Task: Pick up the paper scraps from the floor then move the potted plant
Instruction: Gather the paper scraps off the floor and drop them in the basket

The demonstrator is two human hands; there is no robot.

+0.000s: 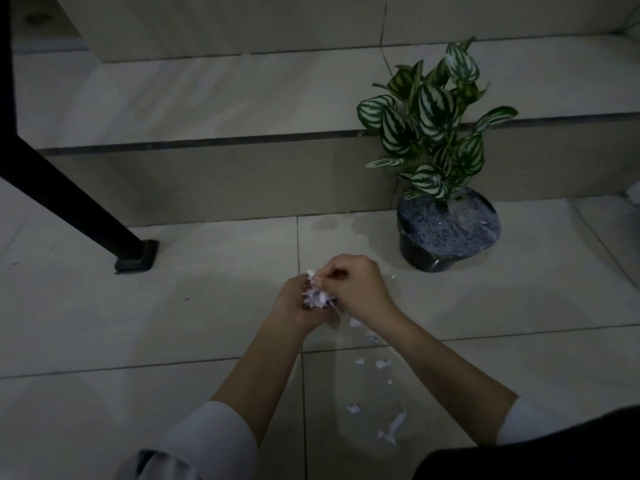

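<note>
A: Two hands meet low in a dim picture, just in front of the potted plant (439,161). What is hard to see?

B: Much. The left hand (294,303) is cupped, fingers curled round a wad of paper scraps (316,296), so the palm is hidden. The right hand (356,289) pinches thumb to fingertips at the top of that wad; whether it grips a separate piece cannot be told. A dark shape at the bottom right corner, farthest from the plant on the near side, is cut off and unreadable.

A: And the loose pieces?

B: More scraps on the floor (381,396) lie nearer the person than the plant, between the forearms, small and blurred.

A: What room is around the plant?

B: Behind it rises a tiled step (242,174); its leaves overlap the step's edge. Its black pot (436,258), filled with speckled gravel, stands on the pale floor tiles (173,323). Bare tiles spread to the plant's left.

A: Anything standing in the way?

B: Well to the plant's left, a black metal post (65,199) slants down to a square foot (136,261) on the tiles.
</note>
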